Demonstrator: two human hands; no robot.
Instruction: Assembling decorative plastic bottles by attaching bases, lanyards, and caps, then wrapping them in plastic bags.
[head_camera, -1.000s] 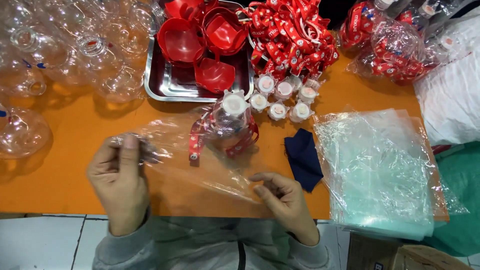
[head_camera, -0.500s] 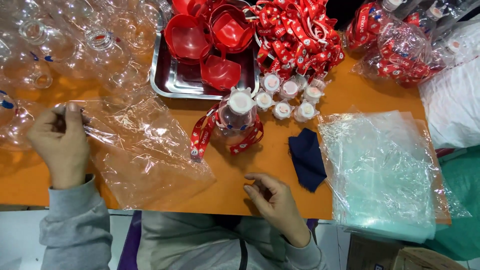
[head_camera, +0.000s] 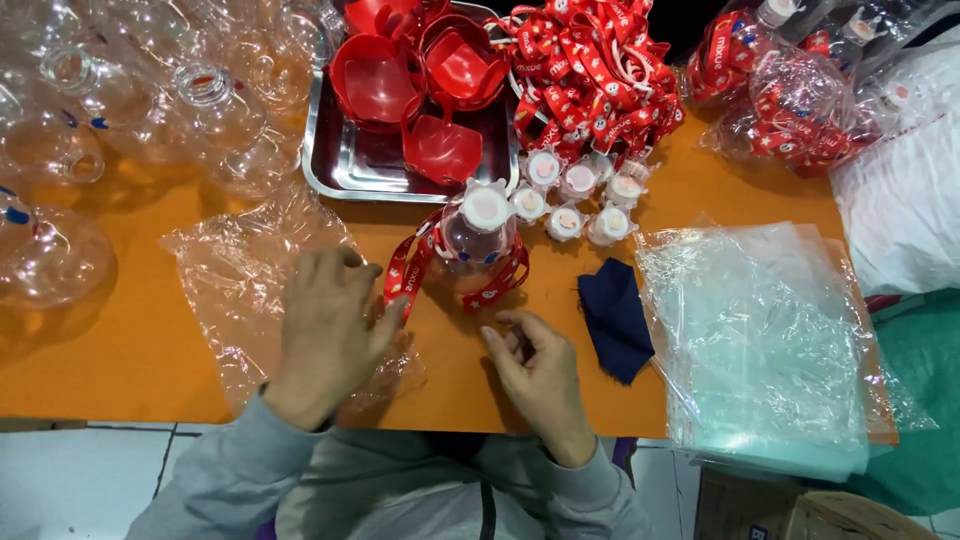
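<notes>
A clear plastic bag (head_camera: 245, 275) lies flat and crinkled on the orange table (head_camera: 120, 350). My left hand (head_camera: 330, 330) rests palm-down on the bag's right part, fingers spread, holding nothing. My right hand (head_camera: 535, 370) hovers just right of it with fingers loosely curled and empty. Beyond both hands stands a clear bottle (head_camera: 475, 245) with a white cap and a red strap around it; my left fingertips are close to the strap.
A steel tray (head_camera: 350, 170) holds red cups. Behind it lies a heap of red straps (head_camera: 590, 85). Several white caps (head_camera: 575, 195), a dark blue cloth (head_camera: 615, 315), a stack of clear bags (head_camera: 765, 340), empty clear bottles (head_camera: 120, 90) at left, bagged bottles (head_camera: 800, 90) at right.
My left hand let go of the bag's far left edge and moved right onto the flat bag. The bag now lies on the table. My right hand moved slightly toward the bottle.
</notes>
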